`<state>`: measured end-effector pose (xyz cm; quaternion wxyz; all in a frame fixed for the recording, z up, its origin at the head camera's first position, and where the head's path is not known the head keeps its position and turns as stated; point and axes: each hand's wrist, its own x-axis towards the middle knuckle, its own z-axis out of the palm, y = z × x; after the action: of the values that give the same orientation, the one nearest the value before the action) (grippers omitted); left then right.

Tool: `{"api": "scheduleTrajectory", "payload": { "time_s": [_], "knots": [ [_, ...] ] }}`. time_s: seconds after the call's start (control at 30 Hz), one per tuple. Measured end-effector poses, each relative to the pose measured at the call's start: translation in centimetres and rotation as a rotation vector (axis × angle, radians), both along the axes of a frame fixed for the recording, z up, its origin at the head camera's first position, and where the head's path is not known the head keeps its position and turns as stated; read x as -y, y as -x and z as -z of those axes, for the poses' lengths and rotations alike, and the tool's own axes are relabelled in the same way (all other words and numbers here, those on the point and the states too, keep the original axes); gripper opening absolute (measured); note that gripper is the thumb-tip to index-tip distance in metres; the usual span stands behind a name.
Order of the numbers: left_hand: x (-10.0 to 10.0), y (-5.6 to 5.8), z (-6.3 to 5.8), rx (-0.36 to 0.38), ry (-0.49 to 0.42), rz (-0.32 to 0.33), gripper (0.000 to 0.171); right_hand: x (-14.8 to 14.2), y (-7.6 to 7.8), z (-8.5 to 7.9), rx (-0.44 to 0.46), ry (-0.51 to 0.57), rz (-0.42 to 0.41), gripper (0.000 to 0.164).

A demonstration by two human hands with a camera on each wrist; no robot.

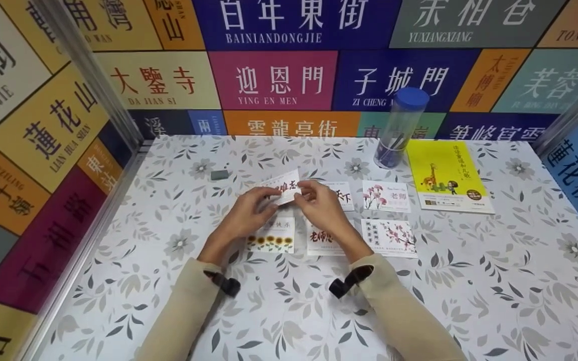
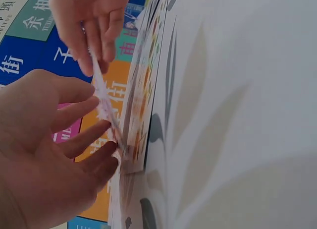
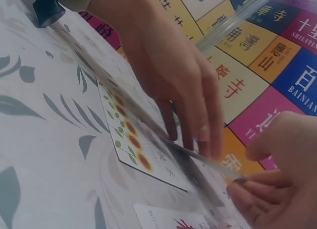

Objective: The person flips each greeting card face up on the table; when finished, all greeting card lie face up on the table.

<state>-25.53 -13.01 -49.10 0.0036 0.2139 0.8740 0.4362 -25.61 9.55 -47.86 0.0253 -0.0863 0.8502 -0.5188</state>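
A small white card with red brush lettering (image 1: 287, 188) is held up between both hands, tilted, over the table. My left hand (image 1: 251, 213) holds its left part at the fingertips. At its right end, my right hand (image 1: 323, 204) pinches it between thumb and fingers. The left wrist view shows the card (image 2: 103, 92) nearly edge-on between the two hands. Below the hands lie a sunflower card (image 1: 270, 241) and another red-lettered card (image 1: 326, 247), partly covered by my right forearm. A dark-lettered card (image 1: 345, 199) shows behind my right hand.
To the right lie a pink-flower card (image 1: 386, 196) and a blossom-branch card (image 1: 389, 238). Beyond them are a yellow book (image 1: 449, 175) and a clear, blue-lidded tube (image 1: 399, 130). A grey-green block (image 1: 219, 174) sits at the back left. Printed panels wall the table.
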Motion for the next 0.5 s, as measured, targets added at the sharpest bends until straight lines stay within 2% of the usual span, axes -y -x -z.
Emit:
{"api": "scheduleTrajectory", "payload": {
  "time_s": [0.1,0.23,0.4,0.5],
  "knots": [
    [0.35,0.15,-0.12,0.016,0.057,-0.017,0.043,-0.4,0.05,0.07,0.001,-0.12,-0.029,0.037],
    [0.65,0.17,-0.46,0.021,0.114,-0.033,0.042,-0.46,-0.1,0.24,-0.014,-0.202,-0.107,0.031],
    [0.53,0.09,-0.89,0.053,0.202,-0.015,0.042,-0.23,-0.37,0.54,-0.024,-0.271,-0.247,0.036],
    [0.45,0.2,-0.96,0.075,0.22,-0.009,0.043,-0.09,-0.39,0.73,-0.045,-0.315,-0.29,0.042]
  ]
}}
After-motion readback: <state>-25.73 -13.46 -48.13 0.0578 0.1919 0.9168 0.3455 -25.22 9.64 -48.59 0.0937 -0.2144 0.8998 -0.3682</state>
